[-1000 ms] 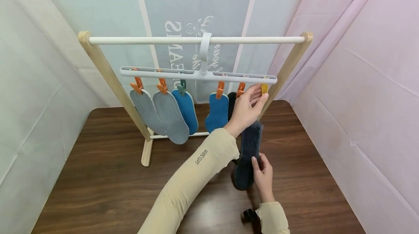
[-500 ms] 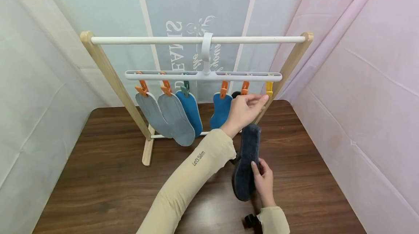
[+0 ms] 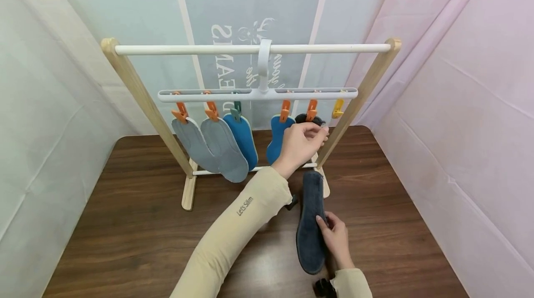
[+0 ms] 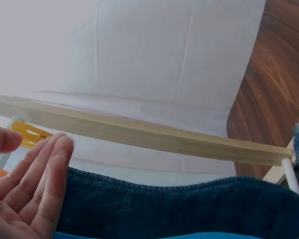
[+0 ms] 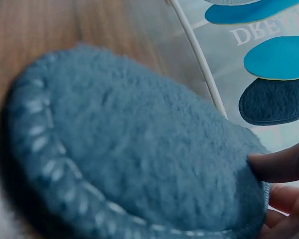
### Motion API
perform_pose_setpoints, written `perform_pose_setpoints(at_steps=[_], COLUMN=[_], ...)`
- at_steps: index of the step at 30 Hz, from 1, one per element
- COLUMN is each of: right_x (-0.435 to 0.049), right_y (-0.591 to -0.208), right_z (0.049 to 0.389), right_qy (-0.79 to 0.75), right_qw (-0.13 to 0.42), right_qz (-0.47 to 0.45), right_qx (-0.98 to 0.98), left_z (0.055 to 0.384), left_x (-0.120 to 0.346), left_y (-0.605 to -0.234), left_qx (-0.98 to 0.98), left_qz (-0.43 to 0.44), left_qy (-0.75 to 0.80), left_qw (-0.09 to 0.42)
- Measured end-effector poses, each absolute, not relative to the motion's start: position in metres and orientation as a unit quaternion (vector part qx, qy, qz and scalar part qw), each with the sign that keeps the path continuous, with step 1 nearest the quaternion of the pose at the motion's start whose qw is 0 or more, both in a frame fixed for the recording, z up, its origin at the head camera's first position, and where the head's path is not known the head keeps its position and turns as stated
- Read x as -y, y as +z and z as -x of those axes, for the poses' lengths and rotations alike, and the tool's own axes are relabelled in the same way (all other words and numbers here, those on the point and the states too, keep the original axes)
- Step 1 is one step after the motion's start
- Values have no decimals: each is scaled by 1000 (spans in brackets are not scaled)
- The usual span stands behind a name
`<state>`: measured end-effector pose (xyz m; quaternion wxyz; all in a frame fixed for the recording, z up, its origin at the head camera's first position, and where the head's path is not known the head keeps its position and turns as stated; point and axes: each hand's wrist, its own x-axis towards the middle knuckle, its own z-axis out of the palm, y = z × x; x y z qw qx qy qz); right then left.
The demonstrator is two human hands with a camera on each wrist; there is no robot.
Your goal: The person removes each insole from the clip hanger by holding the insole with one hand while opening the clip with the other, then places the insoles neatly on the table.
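Below the hanger [image 3: 238,96], the right hand [image 3: 337,238] pinches a dark insole [image 3: 310,242] by one edge, which could let it twist loose; the left hand [image 3: 301,144], nearer the hanger, has thumb and fingers apart.

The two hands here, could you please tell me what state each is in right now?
Left hand: open, holding nothing, near the yellow clip.
Right hand: closed, pinching the dark insole at its edge.

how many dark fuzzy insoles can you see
2: a held insole in the right hand, and a hanging insole on the rightmost orange clip, partly hidden by the left hand in the head view.
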<state>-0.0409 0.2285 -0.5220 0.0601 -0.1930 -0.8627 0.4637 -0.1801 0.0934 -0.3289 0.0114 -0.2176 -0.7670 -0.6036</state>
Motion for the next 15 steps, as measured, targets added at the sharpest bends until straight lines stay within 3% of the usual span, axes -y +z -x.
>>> perform_pose_setpoints(at_steps=[8,15], right_x=[-229,-222], right_y=[-527,-535], right_z=[37,47], right_qy=[416,345], right_qw=[33,55], right_qz=[163,130], right_qx=[894,928], left_z=[179,178], left_x=[-91,-85], left_y=[-333,-335], left_qx=[781,771], left_qz=[232,222], left_qy=[-574,-576], left_qw=[88,158])
